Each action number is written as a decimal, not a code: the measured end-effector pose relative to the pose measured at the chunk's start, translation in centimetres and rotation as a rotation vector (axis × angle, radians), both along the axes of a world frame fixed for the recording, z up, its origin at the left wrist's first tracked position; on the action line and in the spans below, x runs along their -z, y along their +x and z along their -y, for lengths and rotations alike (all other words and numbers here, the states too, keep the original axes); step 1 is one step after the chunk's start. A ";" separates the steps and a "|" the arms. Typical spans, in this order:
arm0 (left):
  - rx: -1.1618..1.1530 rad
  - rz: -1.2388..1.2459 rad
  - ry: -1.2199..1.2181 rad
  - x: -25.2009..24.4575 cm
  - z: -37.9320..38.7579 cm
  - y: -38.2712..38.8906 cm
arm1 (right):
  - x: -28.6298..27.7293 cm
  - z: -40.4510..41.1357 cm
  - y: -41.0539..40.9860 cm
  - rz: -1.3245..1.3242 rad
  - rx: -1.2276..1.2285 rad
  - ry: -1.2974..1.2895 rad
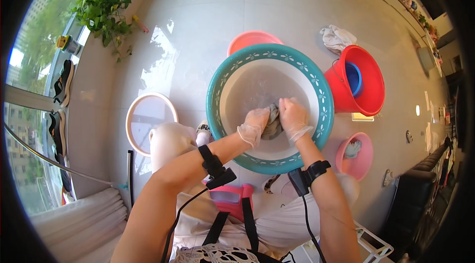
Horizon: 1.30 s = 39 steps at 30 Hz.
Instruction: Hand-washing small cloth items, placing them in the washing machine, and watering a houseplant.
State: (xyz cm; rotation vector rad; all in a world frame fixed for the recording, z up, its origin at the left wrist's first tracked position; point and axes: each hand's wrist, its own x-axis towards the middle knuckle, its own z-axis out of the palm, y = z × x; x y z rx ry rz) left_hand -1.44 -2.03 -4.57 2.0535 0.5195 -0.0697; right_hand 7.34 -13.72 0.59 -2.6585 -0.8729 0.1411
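A large teal-rimmed basin [326,109] with a white inside and cloudy water stands on the floor before me. Over its near half, my left hand [258,124] and my right hand [293,114], both in clear thin gloves, grip a wet grey-green cloth [272,127] between them. The cloth hangs bunched down at the water. Each set of fingers is closed on it, the two hands close beside each other. How much of the cloth lies under the water I cannot tell.
Right of the basin stand a red bucket [376,81] holding a blue container [354,77] and a pink bucket [365,159] with a cloth. A pale cloth [337,38] lies beyond. A coral basin [254,38] sits behind, a pale-rimmed round basin [130,114] left, a pink plastic object [232,198] between my legs.
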 end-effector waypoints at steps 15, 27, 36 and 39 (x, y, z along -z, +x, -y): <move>-0.751 -0.281 -1.249 1.6 -2.8 0.5 | -2.5 -2.8 -6.8 -0.592 0.065 0.512; -0.427 -0.025 -0.739 4.8 0.7 -0.8 | -2.0 -1.9 -3.5 0.084 -0.156 0.397; -0.336 -0.079 -1.114 -11.1 -3.8 -0.4 | -2.3 4.7 4.1 -0.393 0.036 0.178; -0.296 -0.064 -1.204 -10.4 -5.6 -0.6 | -5.0 5.3 4.6 -0.465 -0.011 0.243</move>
